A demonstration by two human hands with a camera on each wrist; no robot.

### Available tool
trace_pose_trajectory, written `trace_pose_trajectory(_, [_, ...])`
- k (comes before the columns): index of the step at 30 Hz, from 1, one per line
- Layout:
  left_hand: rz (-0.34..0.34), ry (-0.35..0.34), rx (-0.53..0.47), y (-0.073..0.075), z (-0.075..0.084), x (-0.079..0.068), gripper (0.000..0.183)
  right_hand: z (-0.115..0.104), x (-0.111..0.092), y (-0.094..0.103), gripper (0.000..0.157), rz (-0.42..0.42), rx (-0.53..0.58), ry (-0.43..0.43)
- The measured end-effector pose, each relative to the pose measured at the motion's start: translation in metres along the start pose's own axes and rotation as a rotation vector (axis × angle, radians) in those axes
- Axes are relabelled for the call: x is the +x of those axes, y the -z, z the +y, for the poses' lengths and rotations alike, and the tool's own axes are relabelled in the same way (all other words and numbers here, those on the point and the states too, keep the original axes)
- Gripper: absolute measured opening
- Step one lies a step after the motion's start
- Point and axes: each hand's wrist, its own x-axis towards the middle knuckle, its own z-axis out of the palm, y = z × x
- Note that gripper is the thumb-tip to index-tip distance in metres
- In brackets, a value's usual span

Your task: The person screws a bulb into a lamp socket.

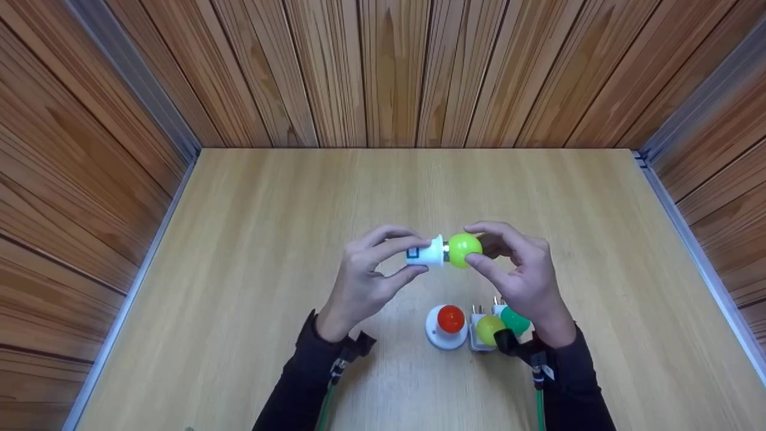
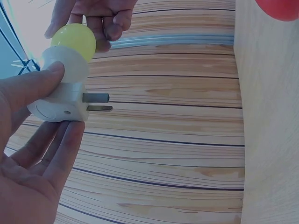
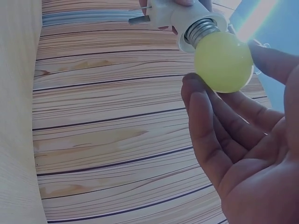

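My left hand point(image 1: 372, 276) holds a white plug-in lamp socket point(image 1: 426, 254) sideways above the table, thumb on one side and fingers on the other. Two metal prongs point(image 2: 96, 98) stick out of the socket in the left wrist view. My right hand point(image 1: 529, 281) pinches a yellow-green bulb point(image 1: 464, 249) between thumb and fingertips. The bulb's metal screw base point(image 3: 204, 31) is at the socket's mouth, with some thread still showing in the right wrist view. How deep it sits inside is hidden.
On the table below stands a round white lamp base point(image 1: 441, 343) with a red bulb point(image 1: 450, 319). To its right are a yellow bulb point(image 1: 490, 329) and a green bulb point(image 1: 516, 321) on white plug sockets, partly behind the right wrist. Wooden panel walls point(image 1: 389, 72) enclose the table point(image 1: 251, 239).
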Motion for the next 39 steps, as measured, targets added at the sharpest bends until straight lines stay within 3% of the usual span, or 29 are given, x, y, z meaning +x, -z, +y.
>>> trace_pose_trajectory(5, [0.002,0.004,0.002,0.0002,0.0006,0.0002,0.032,0.0002,0.0010,0.0002,0.045,-0.019,-0.022,0.018])
trace_pose_trajectory(12, [-0.002,0.032,-0.009,0.0029,0.0002,0.0000,0.034,0.0010,0.0003,0.0072,0.065,-0.108,-0.018,0.084])
trace_pose_trajectory(18, [-0.035,0.040,-0.045,0.0052,0.0005,0.0003,0.035,-0.0012,0.0007,0.0084,0.064,-0.090,-0.051,0.107])
trace_pose_trajectory(23, [-0.053,0.052,-0.057,0.0059,0.0002,-0.0001,0.035,-0.0009,0.0021,0.0059,0.067,-0.052,0.000,0.133])
trace_pose_trajectory(32, [-0.086,0.078,-0.083,0.0048,0.0004,0.0002,0.035,0.0041,0.0033,0.0015,0.033,-0.005,0.056,0.320])
trace_pose_trajectory(35, [-0.091,0.087,-0.093,0.0044,0.0006,0.0000,0.036,0.0035,0.0030,0.0008,0.025,-0.013,0.061,0.330])
trace_pose_trajectory(39, [-0.081,0.100,-0.086,0.0042,0.0005,-0.0003,0.039,0.0012,0.0028,0.0007,0.032,-0.022,0.065,0.310])
